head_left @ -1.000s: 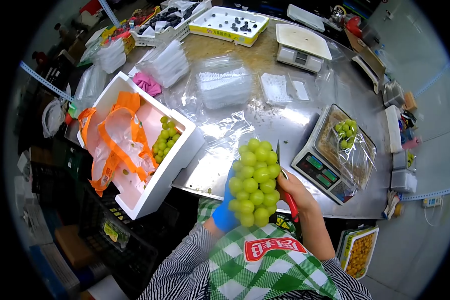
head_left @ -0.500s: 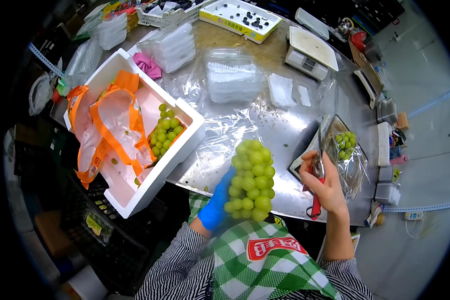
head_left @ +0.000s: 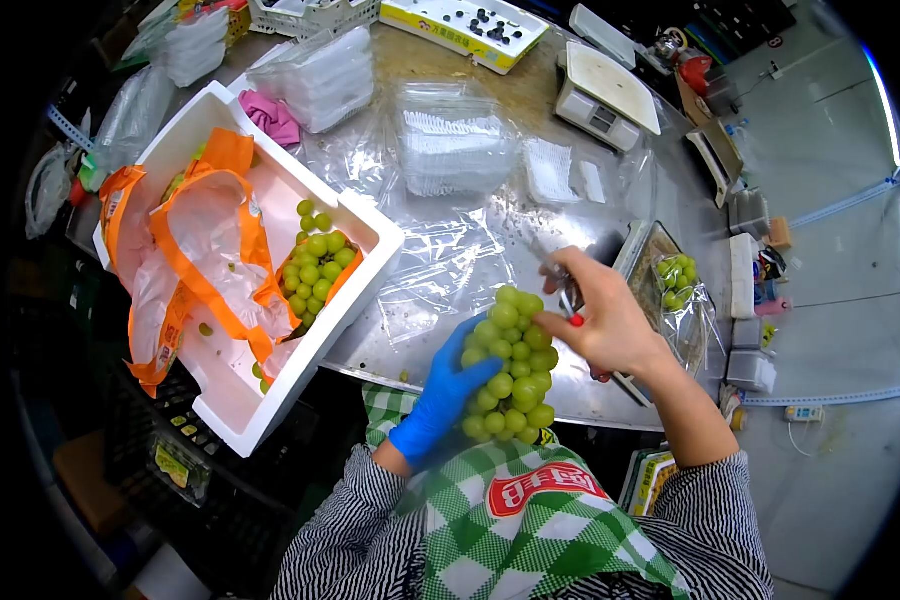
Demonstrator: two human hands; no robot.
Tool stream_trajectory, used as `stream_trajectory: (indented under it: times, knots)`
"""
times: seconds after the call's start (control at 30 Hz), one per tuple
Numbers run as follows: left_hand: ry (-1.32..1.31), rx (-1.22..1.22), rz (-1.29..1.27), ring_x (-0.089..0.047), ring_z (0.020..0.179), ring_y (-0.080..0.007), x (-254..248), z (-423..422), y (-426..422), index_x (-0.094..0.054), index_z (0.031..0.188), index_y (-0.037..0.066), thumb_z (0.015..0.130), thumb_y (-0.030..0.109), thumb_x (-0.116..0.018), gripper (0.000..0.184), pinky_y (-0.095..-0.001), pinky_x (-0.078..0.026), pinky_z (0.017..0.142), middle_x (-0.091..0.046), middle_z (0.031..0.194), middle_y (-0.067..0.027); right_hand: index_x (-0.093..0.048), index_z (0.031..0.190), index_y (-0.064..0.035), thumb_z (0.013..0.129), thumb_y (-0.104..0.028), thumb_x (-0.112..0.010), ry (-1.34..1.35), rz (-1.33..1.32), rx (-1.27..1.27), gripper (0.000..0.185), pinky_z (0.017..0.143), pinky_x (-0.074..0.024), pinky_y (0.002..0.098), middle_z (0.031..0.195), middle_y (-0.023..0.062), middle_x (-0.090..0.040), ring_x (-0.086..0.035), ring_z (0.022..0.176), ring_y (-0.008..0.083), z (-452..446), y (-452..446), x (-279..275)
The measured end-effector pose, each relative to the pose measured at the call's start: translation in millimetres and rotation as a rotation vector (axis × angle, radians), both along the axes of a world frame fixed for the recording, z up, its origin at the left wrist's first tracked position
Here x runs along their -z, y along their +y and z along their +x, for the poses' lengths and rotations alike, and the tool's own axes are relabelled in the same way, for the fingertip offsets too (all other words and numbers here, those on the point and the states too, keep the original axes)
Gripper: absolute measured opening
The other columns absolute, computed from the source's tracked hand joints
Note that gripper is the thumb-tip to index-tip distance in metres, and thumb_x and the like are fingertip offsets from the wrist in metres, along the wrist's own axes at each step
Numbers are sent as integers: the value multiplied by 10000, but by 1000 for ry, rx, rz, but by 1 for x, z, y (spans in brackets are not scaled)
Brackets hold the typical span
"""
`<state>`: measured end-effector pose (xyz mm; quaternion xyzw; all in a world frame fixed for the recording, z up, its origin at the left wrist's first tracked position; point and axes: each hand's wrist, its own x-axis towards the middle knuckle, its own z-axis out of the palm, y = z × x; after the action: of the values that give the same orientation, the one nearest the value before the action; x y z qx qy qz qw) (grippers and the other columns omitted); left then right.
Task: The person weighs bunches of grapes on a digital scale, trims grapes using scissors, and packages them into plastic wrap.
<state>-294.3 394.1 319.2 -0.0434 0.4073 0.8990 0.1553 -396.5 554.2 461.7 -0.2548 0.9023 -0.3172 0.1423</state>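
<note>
A bunch of green grapes (head_left: 515,375) is held upright in front of the apron by my left hand (head_left: 440,400), in a blue glove, with its fingers wrapped round the bunch's left side. My bare right hand (head_left: 615,320) is closed on red-handled scissors (head_left: 570,297), whose blurred blades point up and left. Its fingertips are at the upper right of the bunch; whether they touch a grape I cannot tell. Left of my hands, a white foam box (head_left: 370,250) holds more green grapes (head_left: 315,268) and an orange-edged plastic bag (head_left: 200,270).
Clear plastic containers (head_left: 450,150) are stacked on the metal table, with white pads (head_left: 550,170) beside them. A scale (head_left: 610,90) stands at the back right. Wrapped grapes (head_left: 677,280) lie on a dark tray to the right. A yellow-edged box (head_left: 460,35) is at the back.
My right hand has moved left with the scissors, from over the tray to the top of the bunch. The scissors have turned up and left. My left thumb now lies across the grapes.
</note>
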Motion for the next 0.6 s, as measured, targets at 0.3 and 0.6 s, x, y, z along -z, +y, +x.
stream_trajectory:
  times: [0.3, 0.6]
  knots:
    - [-71, -134, 51, -454, 1232, -213, 13, -5, 9, -342, 1400, 10, 874, 207, -608, 621, -341, -365, 1041, -472, 1326, -131, -404, 1365, -18, 947, -390, -503, -1253, -925, 480, 567, 994, -418, 459, 1336, 159, -474, -504, 1197, 270, 39, 56, 135]
    - [126, -14, -321, -375, 1308, -270, 16, 29, 32, -113, 1466, 3, 830, 198, -692, 882, -395, -311, 1088, -349, 1416, -169, -324, 1418, -7, 869, -408, -570, -1392, -1373, 477, 723, 1065, -381, 460, 1416, 200, -412, -480, 1250, 338, 100, 74, 191]
